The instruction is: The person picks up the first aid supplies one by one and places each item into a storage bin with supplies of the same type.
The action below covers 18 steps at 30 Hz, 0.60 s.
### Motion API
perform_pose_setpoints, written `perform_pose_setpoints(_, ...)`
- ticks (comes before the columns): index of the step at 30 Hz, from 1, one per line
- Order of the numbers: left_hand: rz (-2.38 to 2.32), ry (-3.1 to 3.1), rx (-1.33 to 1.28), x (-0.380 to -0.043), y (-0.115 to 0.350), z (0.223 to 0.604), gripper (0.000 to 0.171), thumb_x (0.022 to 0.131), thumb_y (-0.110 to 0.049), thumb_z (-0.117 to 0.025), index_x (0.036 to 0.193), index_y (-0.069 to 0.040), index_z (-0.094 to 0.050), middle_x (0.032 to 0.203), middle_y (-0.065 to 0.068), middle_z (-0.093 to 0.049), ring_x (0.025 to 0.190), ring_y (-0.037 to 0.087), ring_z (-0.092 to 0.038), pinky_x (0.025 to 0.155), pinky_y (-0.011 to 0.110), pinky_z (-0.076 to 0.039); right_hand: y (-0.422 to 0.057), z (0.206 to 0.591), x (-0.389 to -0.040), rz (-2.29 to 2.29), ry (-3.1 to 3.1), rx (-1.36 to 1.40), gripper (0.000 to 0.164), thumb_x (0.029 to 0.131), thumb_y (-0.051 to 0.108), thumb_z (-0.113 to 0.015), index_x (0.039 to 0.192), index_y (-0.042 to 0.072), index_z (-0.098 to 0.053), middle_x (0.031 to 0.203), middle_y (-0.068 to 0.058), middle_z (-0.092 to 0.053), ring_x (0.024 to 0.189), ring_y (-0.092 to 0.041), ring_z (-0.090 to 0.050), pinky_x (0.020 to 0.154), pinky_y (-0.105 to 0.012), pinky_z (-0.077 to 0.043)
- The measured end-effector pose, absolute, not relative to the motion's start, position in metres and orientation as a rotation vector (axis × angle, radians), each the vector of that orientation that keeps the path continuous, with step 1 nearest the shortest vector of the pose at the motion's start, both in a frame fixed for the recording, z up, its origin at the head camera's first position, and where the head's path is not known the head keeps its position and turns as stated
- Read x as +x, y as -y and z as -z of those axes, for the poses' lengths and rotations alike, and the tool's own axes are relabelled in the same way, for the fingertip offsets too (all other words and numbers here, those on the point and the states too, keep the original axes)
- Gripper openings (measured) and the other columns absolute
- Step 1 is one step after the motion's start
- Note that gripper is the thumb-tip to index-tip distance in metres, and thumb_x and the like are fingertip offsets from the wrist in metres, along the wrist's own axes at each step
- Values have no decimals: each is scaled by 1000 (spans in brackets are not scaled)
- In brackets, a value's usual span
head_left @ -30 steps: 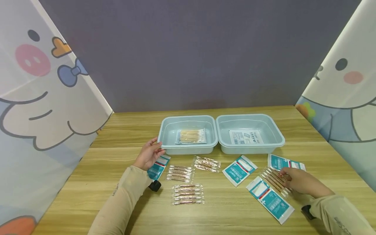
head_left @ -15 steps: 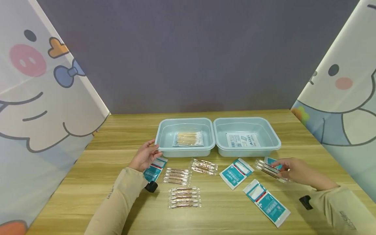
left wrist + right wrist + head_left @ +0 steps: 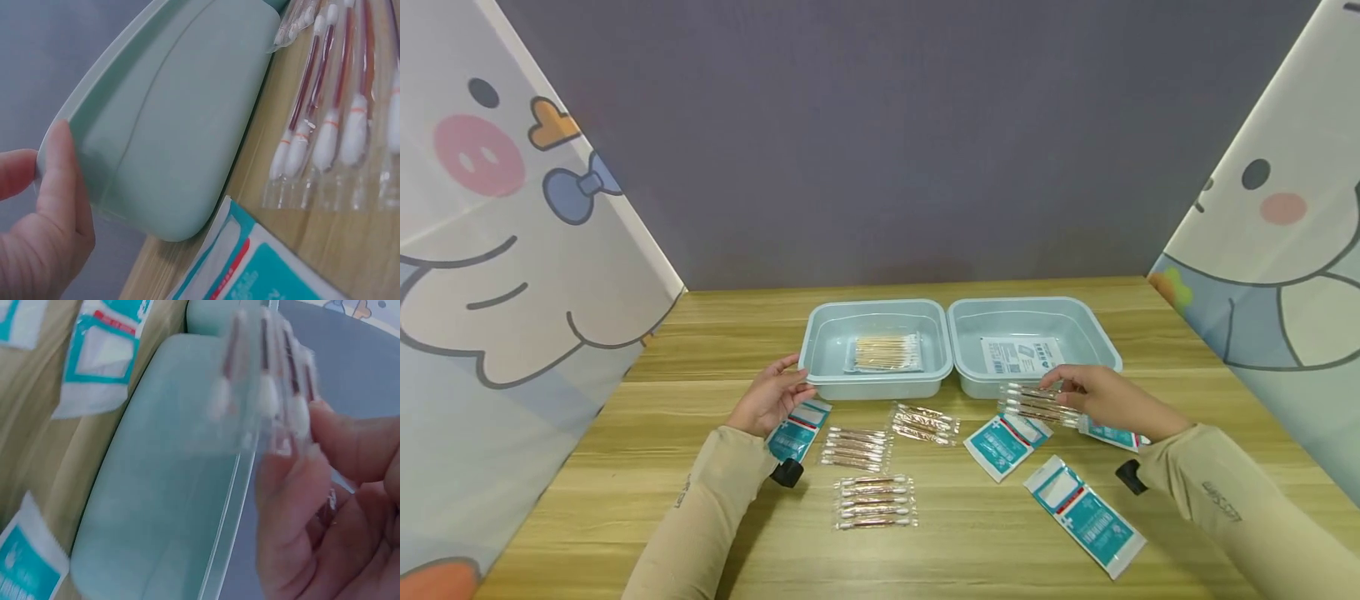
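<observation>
Swab packet [image 3: 1019, 403], head: being pinched by the nearer right hand [image 3: 1108, 400], its swabs [image 3: 1032, 412] being aimed leftward near the right tub [image 3: 981, 386].
Left tub [image 3: 181, 125], left wrist: its rim being gripped by the left hand [image 3: 51, 222].
Pinch, right wrist: being applied at one end of the swabs.

Wood-grained table [image 3: 970, 550] of yellowish brown, bounded behind by a plain, dark grey-violet back wall [image 3: 880, 150]. Left wall [image 3: 535, 287]: slanting, whitish, printed with a cartoon figure bearing a dark oval eye [image 3: 483, 92], a pink oval [image 3: 478, 156] with two pale spots, and a blue bow [image 3: 590, 182]. Right wall [image 3: 1318, 317]: likewise slanting, its cartoon figure showing an eye [image 3: 1256, 174], a pink cheek [image 3: 1282, 209] and a blue garment. Lighting is soft; the table carries a faint sheen.
</observation>
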<state>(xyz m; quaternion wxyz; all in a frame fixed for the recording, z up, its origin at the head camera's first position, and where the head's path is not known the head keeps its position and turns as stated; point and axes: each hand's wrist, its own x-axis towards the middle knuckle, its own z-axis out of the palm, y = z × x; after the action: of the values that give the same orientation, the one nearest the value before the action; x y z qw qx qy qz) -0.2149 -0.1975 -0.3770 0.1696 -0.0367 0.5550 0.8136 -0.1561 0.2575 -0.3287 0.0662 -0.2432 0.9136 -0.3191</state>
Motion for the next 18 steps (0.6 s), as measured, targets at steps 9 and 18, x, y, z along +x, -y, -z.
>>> perform_pose_setpoints(9,-2336,-1602,-140,-215,196,377,53,100,3,-43,147,6,-18,101,13,-57,75,12,-64,73,18,-56,-225,317,-176,975,-2789,-787,20,93,-7,-53,109,-1,-64,72,2,-54,50,-6,-38,45,-22,-36)
perform_pose_setpoints(18,-2369,-1588,-213,-215,192,379,52,98,4,-45,144,5,-22,98,11,-57,69,11,-61,69,16,-56,-195,316,-198,1033,-2732,-800,20,95,-2,-54,113,0,-63,79,-1,-60,53,-12,-44,44,-26,-43)
